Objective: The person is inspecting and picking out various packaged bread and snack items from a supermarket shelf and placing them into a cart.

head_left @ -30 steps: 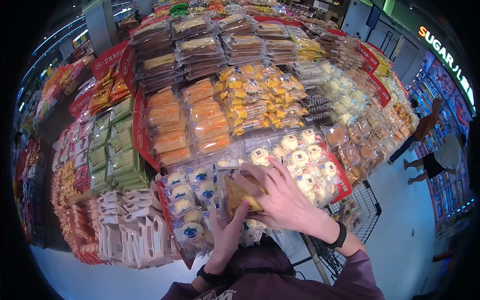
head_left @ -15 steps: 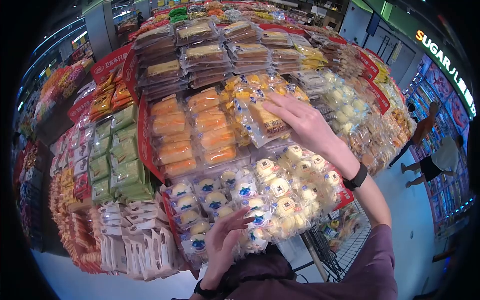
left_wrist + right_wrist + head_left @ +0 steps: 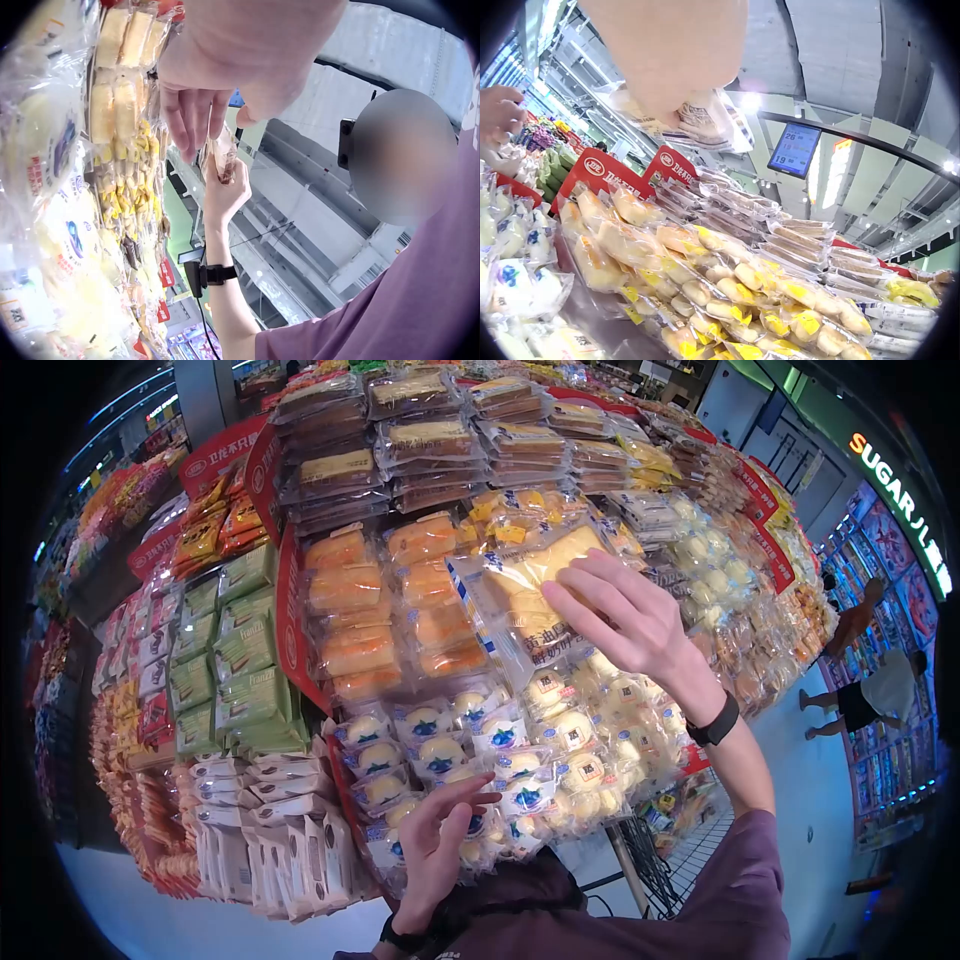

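Note:
My right hand [image 3: 635, 620] grips a clear packet of sliced bread [image 3: 515, 595] by its right side, lifted over the display in the head view. The packet has dark printed characters near its lower end and a blue-striped edge. In the left wrist view the bread packet [image 3: 223, 154] is seen edge-on in the fingers. My left hand [image 3: 437, 845] holds nothing; its fingers are loosely bent above the front rows of wrapped round buns with blueberry pictures [image 3: 437, 755]. Wrapped buns with a square label [image 3: 573, 732] lie below the right hand.
Orange-topped bread packs [image 3: 350, 640] and yellow-wrapped rolls [image 3: 520, 510] lie behind the buns. Stacked brown bread packs [image 3: 430, 440] rise at the back. Red divider signs [image 3: 295, 620] edge the sections. A wire cart [image 3: 690, 840] stands at the right; people [image 3: 885, 695] are beyond it.
Both hands were at the bread packet close to my body. The left hand let go, and the right carried the packet forward over the display, where it has since turned and tilted.

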Motion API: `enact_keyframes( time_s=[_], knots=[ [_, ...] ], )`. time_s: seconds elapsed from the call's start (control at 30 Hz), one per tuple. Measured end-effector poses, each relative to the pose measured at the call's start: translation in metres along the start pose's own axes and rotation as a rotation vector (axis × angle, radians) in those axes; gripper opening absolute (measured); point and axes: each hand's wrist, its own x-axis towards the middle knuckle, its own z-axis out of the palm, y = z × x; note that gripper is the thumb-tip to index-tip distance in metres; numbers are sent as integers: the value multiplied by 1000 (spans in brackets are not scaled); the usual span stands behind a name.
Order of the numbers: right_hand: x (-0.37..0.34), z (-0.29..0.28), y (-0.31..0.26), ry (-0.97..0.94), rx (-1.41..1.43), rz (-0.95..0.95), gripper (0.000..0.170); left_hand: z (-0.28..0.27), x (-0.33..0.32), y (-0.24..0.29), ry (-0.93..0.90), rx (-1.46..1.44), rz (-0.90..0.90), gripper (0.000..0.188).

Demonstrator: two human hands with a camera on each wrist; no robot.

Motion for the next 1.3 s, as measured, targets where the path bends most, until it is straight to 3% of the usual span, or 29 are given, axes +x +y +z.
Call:
enact_keyframes(
  time_s=[0.2, 0.43, 0.57, 0.7, 0.8, 0.9, 1.0, 1.1, 1.23, 1.27, 1.3],
  knots=[
    [0, 31, 26, -98, 40, 162, 30, -7, 6, -3, -23, -19, -38, 26],
    [66, 87, 91, -79, 36, 248, 45, -14, 11, 9, 14, 24, -46, 25],
    [130, 134, 89, 97, 70, 137, 47, -16, 11, 16, 38, 61, -56, 24],
    [196, 196, 69, 211, 101, 84, 38, -18, 11, 16, 70, 43, -67, 23],
    [225, 234, 46, 33, 73, 198, 44, -23, 11, 15, 78, 93, -38, 22],
    [225, 270, 24, -285, -22, 238, 49, -27, 9, 18, 96, 93, 2, 20],
    [225, 277, 27, -279, 138, 349, 58, -31, 7, 20, 110, 121, 10, 18],
    [219, 275, 31, -192, 269, 283, 68, -33, 5, 17, 111, 137, 12, 17],
    [213, 294, 49, -106, 238, 192, 59, -31, 4, 17, 111, 138, 4, 15],
    [212, 300, 47, -80, 170, 223, 47, -29, 4, 18, 110, 136, 11, 15],
    [214, 293, 43, -132, 137, 240, 46, -27, 3, 19, 106, 133, 16, 15]
  ],
)
